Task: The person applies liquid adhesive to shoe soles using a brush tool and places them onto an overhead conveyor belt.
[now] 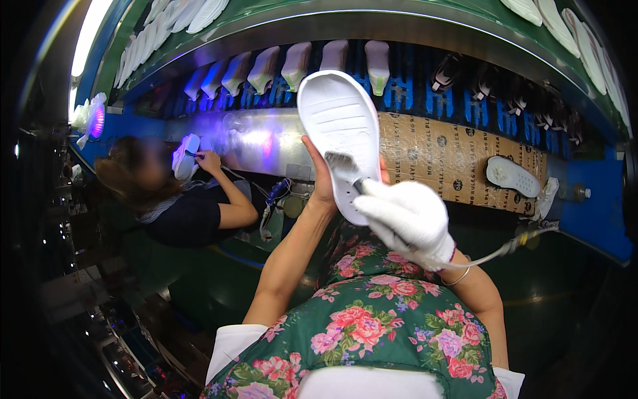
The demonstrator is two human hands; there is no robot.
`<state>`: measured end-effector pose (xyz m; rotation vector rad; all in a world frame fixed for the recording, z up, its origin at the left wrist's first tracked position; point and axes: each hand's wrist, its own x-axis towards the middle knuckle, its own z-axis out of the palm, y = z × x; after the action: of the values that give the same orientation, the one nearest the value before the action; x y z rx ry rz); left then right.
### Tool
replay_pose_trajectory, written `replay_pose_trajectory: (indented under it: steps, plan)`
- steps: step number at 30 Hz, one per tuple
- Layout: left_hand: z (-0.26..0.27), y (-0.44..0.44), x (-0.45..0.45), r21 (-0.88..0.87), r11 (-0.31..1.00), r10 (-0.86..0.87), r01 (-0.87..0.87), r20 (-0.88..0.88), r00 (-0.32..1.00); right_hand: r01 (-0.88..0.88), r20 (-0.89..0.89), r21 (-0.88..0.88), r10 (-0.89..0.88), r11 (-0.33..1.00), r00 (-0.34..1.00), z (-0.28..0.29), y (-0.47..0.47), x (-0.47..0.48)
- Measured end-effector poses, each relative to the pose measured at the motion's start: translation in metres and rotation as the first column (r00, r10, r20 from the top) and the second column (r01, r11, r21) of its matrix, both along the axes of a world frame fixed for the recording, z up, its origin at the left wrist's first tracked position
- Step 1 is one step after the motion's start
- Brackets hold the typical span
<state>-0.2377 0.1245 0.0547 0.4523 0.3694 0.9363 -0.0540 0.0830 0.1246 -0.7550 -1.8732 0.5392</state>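
My left hand [321, 174] is bare and holds a white shoe sole [341, 109] by its edges, with the ribbed inner face turned up towards me. My right hand [411, 217] wears a white knitted glove and grips the dark handle of a brush [341, 163]. The brush's bristles lie over the narrow middle part of the sole, above small holes at its lower end. A pale tube or cord runs from beside the gloved wrist off to the right.
A cardboard-covered bench [428, 149] bears another sole [513, 175]. Behind it, shoe uppers [377, 62] stand in a row on blue holders. More soles [588, 55] lie on the upper shelf. At the left a co-worker [184, 209] works on a white sole near a purple-lit lamp [94, 120].
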Motion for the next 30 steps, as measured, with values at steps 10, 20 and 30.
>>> replay_pose_trajectory:
  steps: [10,20,30]
  plan:
    - [0.006,0.013,0.003,-0.103,0.994,0.062,-0.027,0.352,0.934,-0.07,-0.081,-0.046,0.067,0.996,0.994,-0.01,-0.011,-0.011]
    - [0.01,0.024,0.0,-0.169,0.985,0.065,-0.031,0.205,0.977,-0.039,0.002,-0.018,0.039,0.999,0.999,-0.02,-0.013,-0.012]
    - [0.004,0.035,-0.013,-0.13,0.967,-0.202,0.218,0.125,0.971,-0.096,0.142,-0.009,0.097,0.995,0.985,-0.017,-0.017,-0.01]
